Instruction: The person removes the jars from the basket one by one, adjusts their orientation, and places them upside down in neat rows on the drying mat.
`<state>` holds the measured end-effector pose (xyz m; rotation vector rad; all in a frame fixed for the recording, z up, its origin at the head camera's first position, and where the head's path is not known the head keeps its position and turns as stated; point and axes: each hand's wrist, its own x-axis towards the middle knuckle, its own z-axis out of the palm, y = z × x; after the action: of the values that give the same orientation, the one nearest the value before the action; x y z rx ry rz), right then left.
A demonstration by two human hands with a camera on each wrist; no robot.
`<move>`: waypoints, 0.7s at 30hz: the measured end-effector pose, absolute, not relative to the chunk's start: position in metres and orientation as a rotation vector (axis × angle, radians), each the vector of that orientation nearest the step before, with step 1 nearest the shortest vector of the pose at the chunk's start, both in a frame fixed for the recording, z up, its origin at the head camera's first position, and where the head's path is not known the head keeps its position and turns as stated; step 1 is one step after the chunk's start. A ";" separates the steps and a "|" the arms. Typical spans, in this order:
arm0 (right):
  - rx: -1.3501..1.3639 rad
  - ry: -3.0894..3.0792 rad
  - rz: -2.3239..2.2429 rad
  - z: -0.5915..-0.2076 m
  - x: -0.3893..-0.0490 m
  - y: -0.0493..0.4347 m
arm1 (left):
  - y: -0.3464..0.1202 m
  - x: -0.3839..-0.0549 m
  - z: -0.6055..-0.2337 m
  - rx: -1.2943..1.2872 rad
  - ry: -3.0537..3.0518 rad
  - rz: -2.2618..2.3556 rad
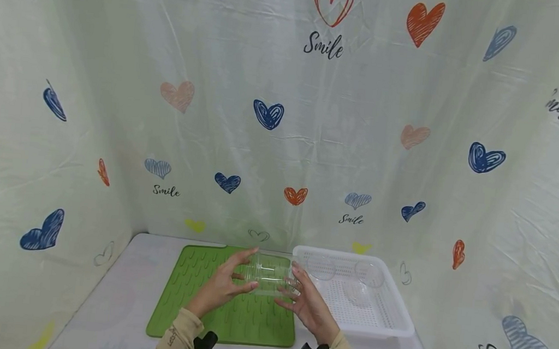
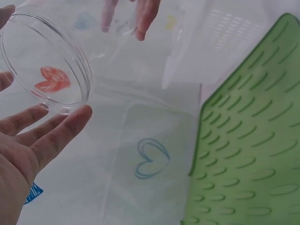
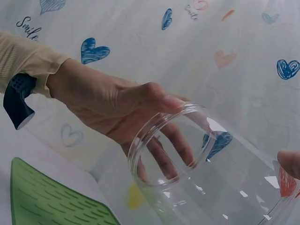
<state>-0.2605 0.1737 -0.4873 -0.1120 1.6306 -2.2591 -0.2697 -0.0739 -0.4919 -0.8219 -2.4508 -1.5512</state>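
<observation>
A clear plastic jar [image 1: 272, 272] is held sideways over the green mat, between both hands. My left hand [image 1: 221, 285] grips its threaded mouth end, thumb and fingers spread round the rim. In the left wrist view that hand [image 2: 33, 145] has its fingertips against the jar's ringed rim [image 2: 84, 77]. My right hand [image 1: 313, 306] holds the other end, thumb above and fingers below. The right wrist view shows the jar [image 3: 225, 173] with its open mouth toward the left hand [image 3: 112, 101]; only a right fingertip [image 3: 289, 162] shows at the edge.
Beneath the hands lies a green ridged mat [image 1: 186, 298] on a white-covered table [image 1: 107, 298]. At right stands a white perforated basket [image 1: 390, 328] with several clear round things [image 1: 369, 274] inside. A heart-printed curtain [image 1: 310, 160] encloses the back and sides.
</observation>
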 end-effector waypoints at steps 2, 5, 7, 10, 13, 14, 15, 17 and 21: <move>-0.100 1.639 -2.263 -0.487 -0.260 0.173 | -0.074 -0.269 -0.492 -0.801 -2.472 -1.545; -0.088 1.632 -2.276 -0.488 -0.261 0.172 | -0.074 -0.268 -0.493 -0.786 -2.484 -1.546; -0.088 1.623 -2.284 -0.488 -0.261 0.171 | -0.074 -0.267 -0.492 -0.784 -2.481 -1.556; -0.086 1.624 -2.291 -0.489 -0.261 0.171 | -0.075 -0.267 -0.492 -0.786 -2.474 -1.562; -0.081 1.649 -2.298 -0.490 -0.261 0.171 | -0.076 -0.266 -0.493 -0.776 -2.487 -1.534; -0.078 1.660 -2.303 -0.490 -0.261 0.172 | -0.077 -0.266 -0.494 -0.768 -2.487 -1.526; -0.080 1.673 -2.310 -0.491 -0.261 0.172 | -0.079 -0.266 -0.495 -0.751 -2.496 -1.506; -0.073 1.686 -2.329 -0.492 -0.260 0.173 | -0.083 -0.264 -0.500 -0.720 -2.503 -1.489; -0.059 1.713 -2.361 -0.491 -0.261 0.176 | -0.097 -0.259 -0.513 -0.619 -2.569 -1.390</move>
<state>-0.2609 0.1761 -0.4915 -0.0585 1.7130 -2.3607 -0.2592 -0.0965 -0.5131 -0.6187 -2.5694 -1.3902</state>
